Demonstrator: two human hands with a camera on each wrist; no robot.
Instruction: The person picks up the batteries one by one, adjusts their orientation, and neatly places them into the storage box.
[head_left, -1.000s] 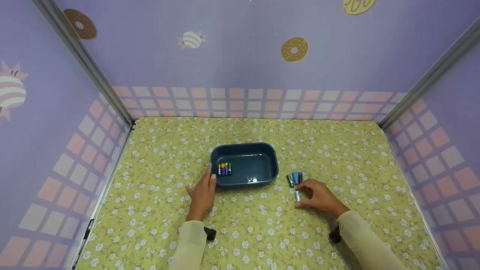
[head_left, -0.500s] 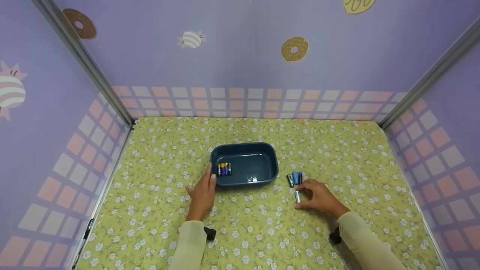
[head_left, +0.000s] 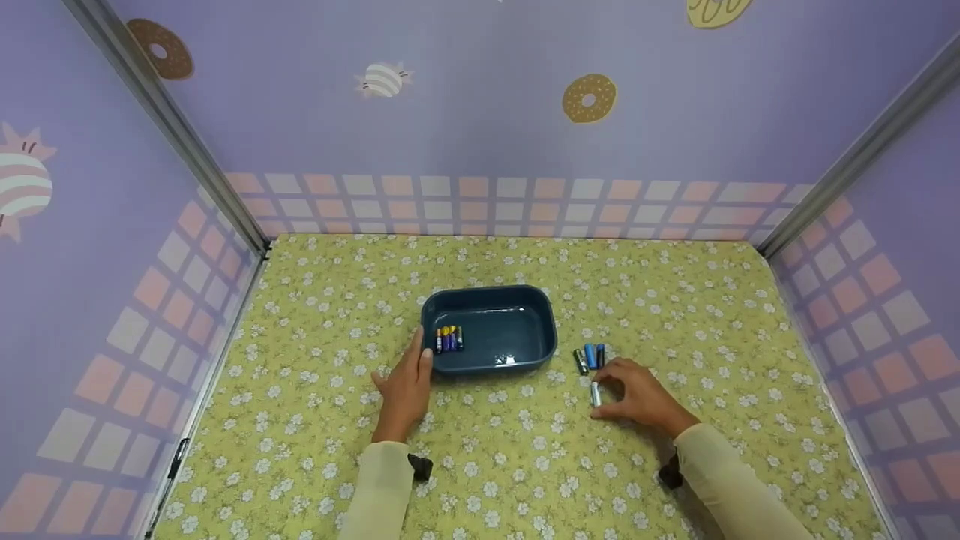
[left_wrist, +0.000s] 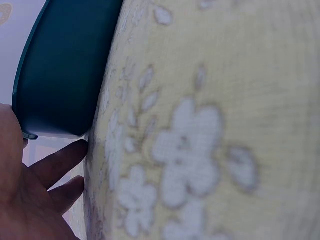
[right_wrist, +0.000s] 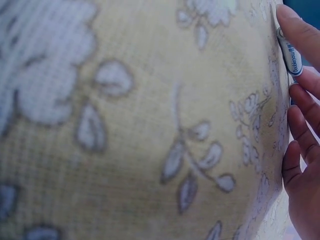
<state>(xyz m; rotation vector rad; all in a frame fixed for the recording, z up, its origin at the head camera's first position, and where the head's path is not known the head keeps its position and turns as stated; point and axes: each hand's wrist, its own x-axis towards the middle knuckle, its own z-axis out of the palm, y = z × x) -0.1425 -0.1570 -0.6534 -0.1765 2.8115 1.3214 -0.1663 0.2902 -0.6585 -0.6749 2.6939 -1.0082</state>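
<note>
My right hand (head_left: 634, 391) pinches a silvery-white battery (head_left: 595, 394) by its two ends, between thumb and fingers, low at the tablecloth. Printed lettering shows on this battery in the right wrist view, and my other fingers are spread beside it. Just beyond it lie a dark green battery (head_left: 580, 361), a bright blue battery (head_left: 590, 355) and a dark battery with a blue end (head_left: 600, 355). My left hand (head_left: 405, 386) rests with extended fingers against the left front corner of a dark teal tub (head_left: 536, 330). Inside, several batteries (head_left: 449, 339) stand in a row along the left wall.
A yellow flowered cloth (head_left: 480, 465) covers the table. Purple walls (head_left: 480, 112) with pale and pink squares enclose its back and sides, and grey metal posts (head_left: 169, 127) stand at the corners.
</note>
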